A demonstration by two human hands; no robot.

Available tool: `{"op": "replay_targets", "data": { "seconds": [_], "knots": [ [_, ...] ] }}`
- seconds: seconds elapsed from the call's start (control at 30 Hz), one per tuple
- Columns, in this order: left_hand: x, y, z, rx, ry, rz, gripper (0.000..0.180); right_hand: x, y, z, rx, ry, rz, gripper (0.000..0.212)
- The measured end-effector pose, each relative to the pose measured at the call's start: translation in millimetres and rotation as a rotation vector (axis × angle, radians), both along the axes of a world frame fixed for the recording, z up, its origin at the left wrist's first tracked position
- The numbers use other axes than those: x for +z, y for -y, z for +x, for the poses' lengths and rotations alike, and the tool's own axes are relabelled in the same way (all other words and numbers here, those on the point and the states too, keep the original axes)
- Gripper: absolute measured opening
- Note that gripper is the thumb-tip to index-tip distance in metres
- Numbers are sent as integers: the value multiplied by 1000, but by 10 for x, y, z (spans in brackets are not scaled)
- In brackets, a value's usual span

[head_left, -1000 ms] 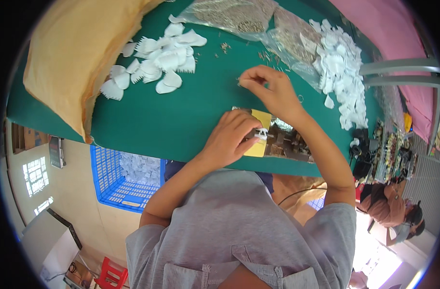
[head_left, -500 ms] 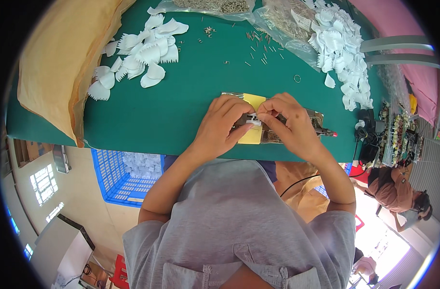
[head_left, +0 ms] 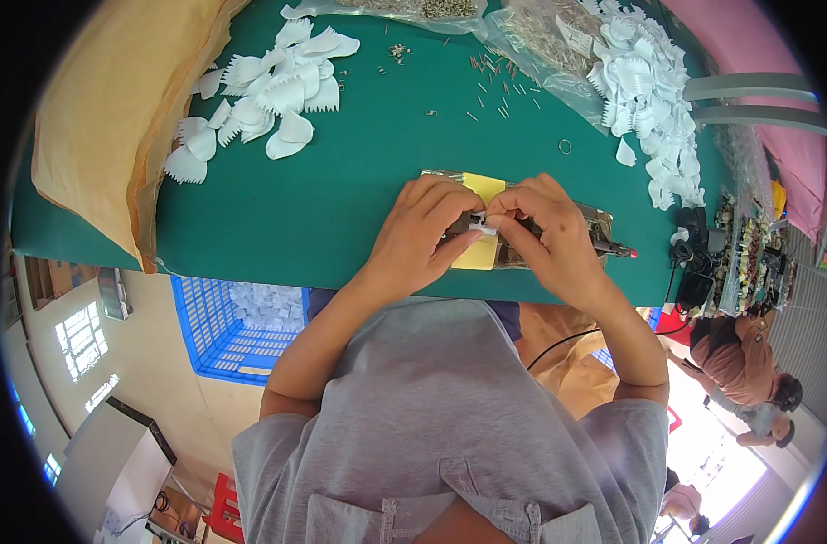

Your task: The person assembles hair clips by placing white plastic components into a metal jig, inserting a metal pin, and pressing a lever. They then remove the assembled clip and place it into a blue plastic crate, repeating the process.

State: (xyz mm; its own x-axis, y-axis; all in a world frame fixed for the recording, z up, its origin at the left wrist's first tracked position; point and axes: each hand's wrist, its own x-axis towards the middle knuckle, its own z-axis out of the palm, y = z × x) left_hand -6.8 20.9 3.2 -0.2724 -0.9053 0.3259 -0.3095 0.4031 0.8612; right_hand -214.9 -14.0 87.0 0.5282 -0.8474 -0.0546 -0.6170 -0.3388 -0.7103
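A small white plastic clip piece (head_left: 483, 227) lies between my two hands, partly covered by fingertips. My left hand (head_left: 424, 231) pinches it from the left with thumb and forefinger. From the right, my right hand (head_left: 545, 228) brings closed thumb and forefinger to the same piece; whether they also grip a smaller part is hidden. Both hands rest over a low flat fixture wrapped in clear film, with a yellow strip (head_left: 475, 257) across it. A thin dark tool with a red tip (head_left: 620, 249) sticks out at its right end.
Toothed white clip halves lie in a left heap (head_left: 282, 93) and a right heap (head_left: 644, 91) on the green table (head_left: 359, 181). Metal pins (head_left: 504, 91), springs (head_left: 398, 53) and a ring (head_left: 565, 146) lie beyond. A blue basket (head_left: 223, 349) stands below the edge.
My hands keep the same pinch on the white clip piece, with only slight finger movement. The whole view has shifted a little. At the far right, more of another person shows.
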Motion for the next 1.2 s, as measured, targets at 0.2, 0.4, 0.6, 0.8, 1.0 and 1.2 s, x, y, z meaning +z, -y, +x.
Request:
{"op": "replay_targets", "data": {
  "seconds": [0.2,0.4,0.6,0.8,1.0,1.2],
  "knots": [
    [31,14,6,7,16,-36,32,-99,-83,46,-84,100,-99,10],
    [26,11,-1,10,11,-32,32,-179,-115,46,-150,177,-140,13],
    [39,22,2,10,16,-33,30,59,229,43,-131,128,360,21],
    [29,38,-20,32,21,-51,29,59,313,46,-91,111,547,25],
    [44,90,-103,11,-163,116,32,-93,214,-13,-174,264,585,24],
    [63,57,-126,48,-135,185,28,-150,126,-242,-259,493,282,24]
  ]
}}
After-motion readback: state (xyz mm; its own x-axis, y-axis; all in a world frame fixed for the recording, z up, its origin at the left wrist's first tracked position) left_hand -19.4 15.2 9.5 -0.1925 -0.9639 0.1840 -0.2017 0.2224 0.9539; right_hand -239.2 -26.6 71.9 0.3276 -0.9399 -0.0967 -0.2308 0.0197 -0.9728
